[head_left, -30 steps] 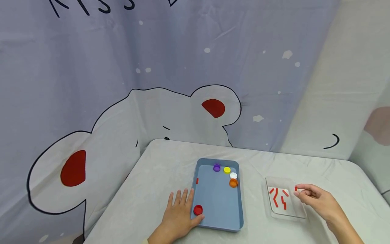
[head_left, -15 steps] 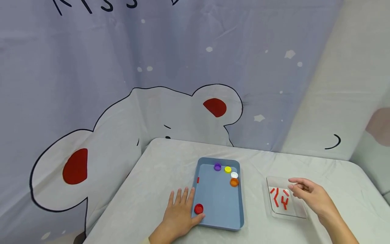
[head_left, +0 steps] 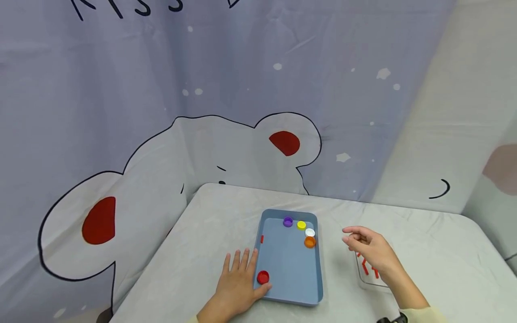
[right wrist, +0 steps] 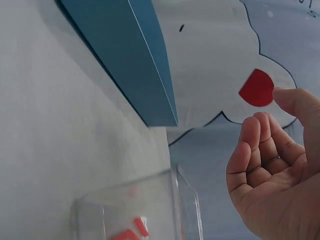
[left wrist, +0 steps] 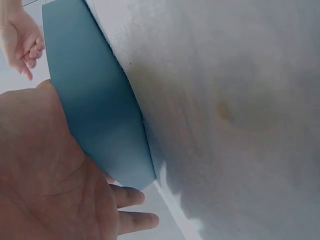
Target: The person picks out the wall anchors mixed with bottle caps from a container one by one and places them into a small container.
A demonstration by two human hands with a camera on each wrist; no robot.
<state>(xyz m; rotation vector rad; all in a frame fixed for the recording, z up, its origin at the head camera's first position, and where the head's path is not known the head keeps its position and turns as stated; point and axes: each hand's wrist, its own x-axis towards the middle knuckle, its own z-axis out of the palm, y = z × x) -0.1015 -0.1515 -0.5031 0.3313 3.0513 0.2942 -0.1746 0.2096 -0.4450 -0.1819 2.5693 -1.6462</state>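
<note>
My left hand point(head_left: 236, 287) lies with straight, spread fingers along the near left edge of a blue tray point(head_left: 288, 264), its thumb at the rim. Inside the tray a red bottle cap point(head_left: 263, 277) sits near that thumb, and a short red strip point(head_left: 262, 239) lies by the left wall. My right hand point(head_left: 373, 249) hovers over the left part of a clear plastic box point(head_left: 373, 286), fingers loosely bent and thumb apart from them. Nothing shows between them in the right wrist view. Several red strips point(head_left: 365, 268) lie in the box, partly hidden by the hand.
Purple point(head_left: 288, 222), yellow point(head_left: 301, 225), white point(head_left: 309, 233) and orange caps point(head_left: 309, 242) sit in the tray's far right part. A white cloth point(head_left: 226, 215) covers the table. Behind it hangs a printed curtain point(head_left: 226, 148).
A second ago my right hand pinched a small red strip at the box; it let go, and another strip shows in the box. That hand has since moved left. My left hand stays put.
</note>
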